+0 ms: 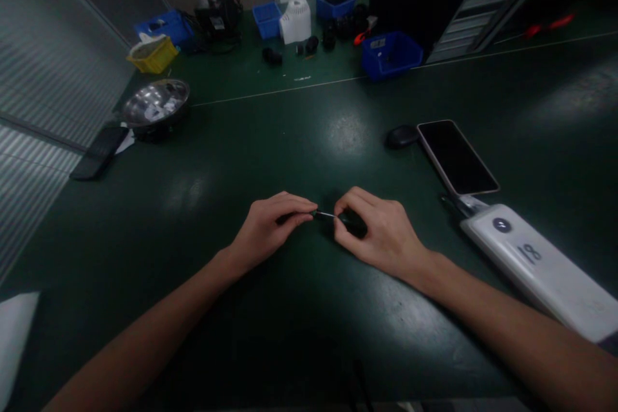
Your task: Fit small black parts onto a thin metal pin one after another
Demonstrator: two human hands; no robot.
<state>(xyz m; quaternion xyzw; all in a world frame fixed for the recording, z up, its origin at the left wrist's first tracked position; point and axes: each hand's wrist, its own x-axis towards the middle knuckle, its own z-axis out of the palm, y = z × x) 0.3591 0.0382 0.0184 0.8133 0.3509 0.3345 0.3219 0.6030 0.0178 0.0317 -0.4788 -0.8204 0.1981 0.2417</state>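
Note:
Near the middle of the green table, a thin shiny metal rod (326, 214) spans the gap between my two hands. My left hand (270, 222) is closed in a pinch around the rod's left end, where a small dark greenish piece (314, 212) shows at the fingertips. On the other side, thumb and forefinger of my right hand (381, 228) close on the rod's right end. Something dark lies under the right palm; whether it is a handle or shadow I cannot tell. The rod looks like a small screwdriver shaft, but its kind is unclear.
To the right lie a phone (458, 158), a black mouse (402, 136) and a long white device (541, 270) marked 18. A metal bowl (181, 93) stands at left. Farther back are a blue bin (391, 58), a yellow basket (157, 58) and a white housing (296, 20).

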